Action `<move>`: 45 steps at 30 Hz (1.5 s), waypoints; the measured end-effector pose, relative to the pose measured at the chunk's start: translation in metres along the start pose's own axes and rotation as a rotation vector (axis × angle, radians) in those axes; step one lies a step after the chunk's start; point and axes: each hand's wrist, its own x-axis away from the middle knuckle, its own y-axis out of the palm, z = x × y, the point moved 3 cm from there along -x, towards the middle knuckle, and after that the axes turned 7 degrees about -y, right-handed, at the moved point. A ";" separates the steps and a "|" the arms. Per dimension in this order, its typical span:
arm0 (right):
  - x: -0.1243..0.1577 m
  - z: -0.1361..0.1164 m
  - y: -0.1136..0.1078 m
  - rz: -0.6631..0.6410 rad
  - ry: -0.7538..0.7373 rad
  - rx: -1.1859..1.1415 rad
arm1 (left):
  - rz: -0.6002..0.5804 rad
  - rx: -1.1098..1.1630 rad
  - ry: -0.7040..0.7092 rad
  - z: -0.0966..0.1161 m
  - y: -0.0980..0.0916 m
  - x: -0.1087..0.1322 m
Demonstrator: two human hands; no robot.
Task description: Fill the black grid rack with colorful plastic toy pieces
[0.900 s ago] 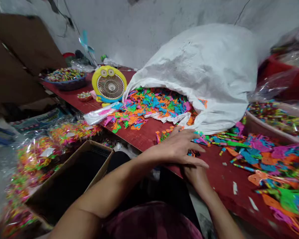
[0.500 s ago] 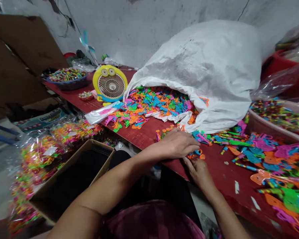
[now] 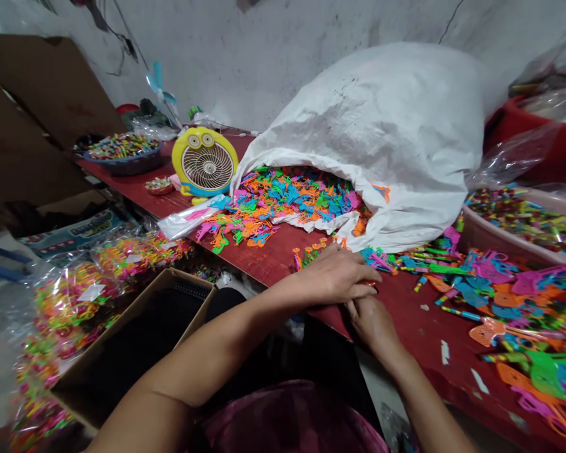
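Head view, looking down a long tabletop of scuffed red board. The left hand lies palm down over the right hand, the two touching at its near edge. A small orange sliver shows between them, but whether either hand grips it is hard to tell. Just beyond the left fingers stands a small cluster of orange and green moulded plastic pieces. A slumped white woven plastic sack lies on its side, its mouth spilling flat, brightly coloured plastic pieces in blue, orange, green and pink across the red surface. A looser heap of similar pieces spreads to the right, with a shallow beige plastic tub of mixed strips beyond it and a red plastic tub under crumpled film farther right. Far left, a round yellow desk fan with a wire grille and two cartoon eyes stands beside a blue basket of multicoloured pieces. Below the tabletop's left edge, clear plastic bags of bright pieces slump around an open cardboard box with a dark inside, partly behind the left forearm.
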 end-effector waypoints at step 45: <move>-0.031 0.078 -0.067 0.171 0.106 -0.001 | 0.004 -0.151 -0.152 0.012 -0.003 -0.005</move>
